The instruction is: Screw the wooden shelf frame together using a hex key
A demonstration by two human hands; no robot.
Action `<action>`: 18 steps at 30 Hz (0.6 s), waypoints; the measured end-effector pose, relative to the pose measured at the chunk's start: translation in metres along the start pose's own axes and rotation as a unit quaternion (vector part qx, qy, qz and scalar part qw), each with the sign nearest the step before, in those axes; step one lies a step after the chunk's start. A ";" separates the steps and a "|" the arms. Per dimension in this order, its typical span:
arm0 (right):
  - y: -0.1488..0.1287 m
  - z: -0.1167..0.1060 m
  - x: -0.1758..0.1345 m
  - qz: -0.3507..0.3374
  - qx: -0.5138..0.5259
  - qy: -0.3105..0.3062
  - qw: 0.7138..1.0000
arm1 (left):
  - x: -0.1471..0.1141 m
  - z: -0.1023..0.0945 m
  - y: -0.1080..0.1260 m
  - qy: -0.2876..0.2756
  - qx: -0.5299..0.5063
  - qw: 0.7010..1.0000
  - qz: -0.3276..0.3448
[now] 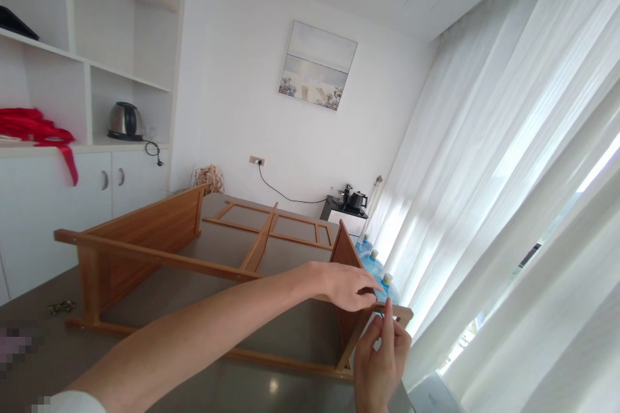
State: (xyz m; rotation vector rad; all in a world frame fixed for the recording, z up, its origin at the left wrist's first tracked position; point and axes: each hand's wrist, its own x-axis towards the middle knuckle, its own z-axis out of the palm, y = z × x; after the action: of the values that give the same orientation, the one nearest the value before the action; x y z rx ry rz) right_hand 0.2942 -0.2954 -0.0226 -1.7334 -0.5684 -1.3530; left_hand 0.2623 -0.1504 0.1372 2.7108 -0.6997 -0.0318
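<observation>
A wooden furniture frame [169, 257] of rails and panels lies on the grey table [285, 326]. My left arm reaches across it from the lower left. At the frame's right corner, my left hand [349, 287] is closed, its fingers bent around the end of the upper rail. Just below and to the right is my right hand [382, 355], its index finger pointing up and its thumb and other fingers curled in. A small, thin dark piece [380, 313] shows at its fingertips, too little to name. The right hand partly hides the corner post.
Small metal fittings [61, 307] lie on the table at the left. Large blue water bottles [386, 289] stand beyond the right corner, near the white curtains [465, 161]. Shelving with a kettle [126, 120] and red cloth [36, 128] stands at the left.
</observation>
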 end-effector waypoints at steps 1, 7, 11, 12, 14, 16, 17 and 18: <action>0.000 -0.002 0.002 0.002 0.004 -0.010 1.000 | -0.002 0.001 0.001 0.001 -0.004 1.000 -0.009; -0.001 -0.014 0.014 0.009 -0.006 -0.042 0.999 | -0.010 0.011 0.009 0.020 0.035 0.999 0.004; -0.008 -0.022 0.018 0.057 0.004 -0.026 0.998 | -0.009 0.018 0.015 0.050 0.078 0.996 -0.020; -0.009 -0.024 0.018 0.083 0.012 -0.024 0.996 | -0.009 0.019 0.016 0.054 0.081 0.995 -0.026; -0.009 -0.029 0.018 0.122 0.039 -0.034 0.991 | -0.010 0.020 0.017 0.063 0.084 0.994 -0.035; -0.008 -0.033 0.019 0.132 0.066 -0.050 0.988 | -0.010 0.021 0.018 0.071 0.088 0.993 -0.040; -0.007 -0.035 0.020 0.128 0.077 -0.061 0.987 | -0.011 0.022 0.018 0.073 0.087 0.993 -0.041; -0.005 -0.036 0.022 0.121 0.087 -0.069 0.986 | -0.011 0.024 0.018 0.074 0.084 0.993 -0.042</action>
State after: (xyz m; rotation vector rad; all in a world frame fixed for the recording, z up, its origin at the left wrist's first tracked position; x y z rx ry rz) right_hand 0.2767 -0.3255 0.0016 -1.6998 -0.5168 -0.9920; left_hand 0.2414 -0.1675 0.1203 2.8644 -0.5669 0.2162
